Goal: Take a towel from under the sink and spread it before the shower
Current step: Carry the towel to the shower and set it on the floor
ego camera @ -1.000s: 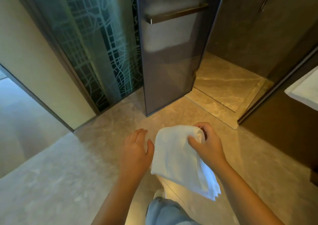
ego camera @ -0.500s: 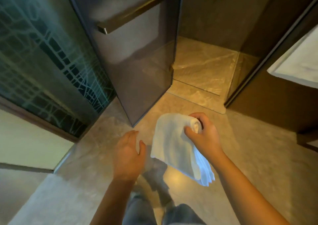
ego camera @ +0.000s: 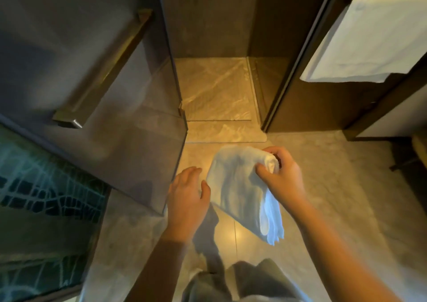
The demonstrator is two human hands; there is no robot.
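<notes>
Glossy marble floor point(ego camera: 335, 197) before an open glass shower door point(ego camera: 129, 121).

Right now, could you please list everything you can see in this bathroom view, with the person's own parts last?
folded white towel: one, white, held above the floor before the shower.
hanging white towel: one, white, upper right.
tinted glass shower door: one, grey, open, left of the shower.
bronze door handle bar: one, bronze, on the door.
patterned glass panel: one, teal, lower left.
marble floor: beige, throughout.
grey trousers: bottom centre.
left hand: open, beside the folded towel.
right hand: fingers gripping the folded towel.
</notes>
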